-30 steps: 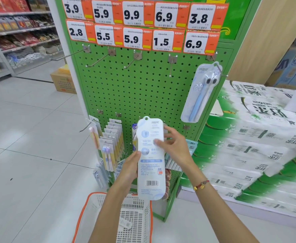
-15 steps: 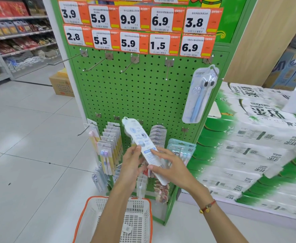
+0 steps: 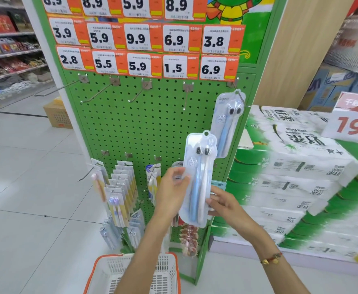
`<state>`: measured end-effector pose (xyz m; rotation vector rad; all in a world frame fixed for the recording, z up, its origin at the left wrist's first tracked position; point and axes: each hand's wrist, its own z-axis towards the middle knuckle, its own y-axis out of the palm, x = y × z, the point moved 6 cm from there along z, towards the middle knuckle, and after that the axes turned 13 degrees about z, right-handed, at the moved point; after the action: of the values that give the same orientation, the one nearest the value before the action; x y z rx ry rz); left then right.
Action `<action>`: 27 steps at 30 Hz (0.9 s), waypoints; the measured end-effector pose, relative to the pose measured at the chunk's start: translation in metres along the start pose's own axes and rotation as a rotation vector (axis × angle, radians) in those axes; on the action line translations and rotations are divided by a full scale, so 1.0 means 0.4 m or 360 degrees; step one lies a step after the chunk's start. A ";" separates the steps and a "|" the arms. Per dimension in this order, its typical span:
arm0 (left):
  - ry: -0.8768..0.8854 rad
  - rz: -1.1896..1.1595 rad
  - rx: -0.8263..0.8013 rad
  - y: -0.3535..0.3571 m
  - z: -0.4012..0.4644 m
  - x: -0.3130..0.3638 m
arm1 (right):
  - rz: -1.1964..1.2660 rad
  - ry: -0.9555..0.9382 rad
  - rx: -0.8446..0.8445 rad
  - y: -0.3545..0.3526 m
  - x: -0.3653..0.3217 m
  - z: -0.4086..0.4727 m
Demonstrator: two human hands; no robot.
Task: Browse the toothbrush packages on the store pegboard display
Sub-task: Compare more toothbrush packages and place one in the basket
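I hold a long clear toothbrush package (image 3: 198, 177) upright in front of the green pegboard (image 3: 152, 124), its front side with two blue and white brushes facing me. My left hand (image 3: 171, 192) grips its left edge about halfway up. My right hand (image 3: 222, 204) pinches its lower right edge. A matching package (image 3: 228, 122) hangs from a hook at the board's upper right. Several smaller toothbrush packs (image 3: 120, 192) hang in rows at the lower left of the board.
Orange and white price tags (image 3: 140, 52) line the top of the board, with bare hooks (image 3: 101, 92) below them. A white and orange shopping basket (image 3: 131, 274) sits under my arms. Stacked tissue packs (image 3: 290, 181) fill the right; a cardboard box (image 3: 58, 115) stands on the floor behind.
The package was tilted with its printed back toward me; now it stands upright with the brushes facing me. Both hands shifted their grip, and my view moved closer to the board.
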<state>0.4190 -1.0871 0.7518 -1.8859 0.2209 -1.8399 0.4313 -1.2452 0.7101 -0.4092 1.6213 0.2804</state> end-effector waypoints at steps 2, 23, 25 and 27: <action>0.0000 0.0040 0.0048 -0.017 0.018 0.012 | 0.0004 0.0023 -0.0029 -0.017 -0.008 -0.010; 0.0368 -0.0242 -0.0105 0.022 0.083 0.228 | 0.0002 -0.0993 0.0780 -0.157 -0.338 -0.027; 0.0407 -0.0238 -0.0079 0.023 0.080 0.233 | -0.0022 -0.1021 0.0803 -0.155 -0.341 -0.034; 0.0438 -0.0242 -0.0067 0.025 0.073 0.230 | -0.0041 -0.1061 0.0823 -0.154 -0.336 -0.045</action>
<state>0.4567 -1.1297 0.8303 -1.7124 0.2147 -2.2137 0.4489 -1.2954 0.8492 0.0670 0.9761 -0.0341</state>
